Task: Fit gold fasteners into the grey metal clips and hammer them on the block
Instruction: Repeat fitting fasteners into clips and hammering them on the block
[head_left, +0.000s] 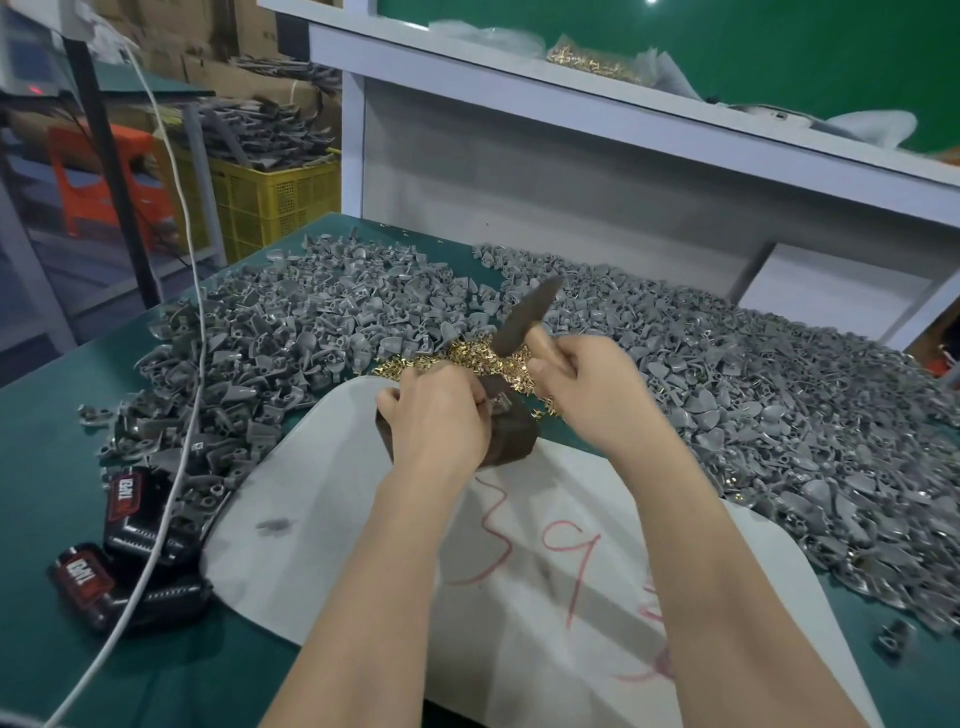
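At frame centre the left hand pinches a grey clip on the block. The right hand grips the raised hammer. A skewed blow could strike those fingers or flick the clip into the gold fasteners behind.

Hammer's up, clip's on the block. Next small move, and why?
Probably a short strike down: the right hand grips the hammer raised above the block, where the left hand pinches a grey clip in place.
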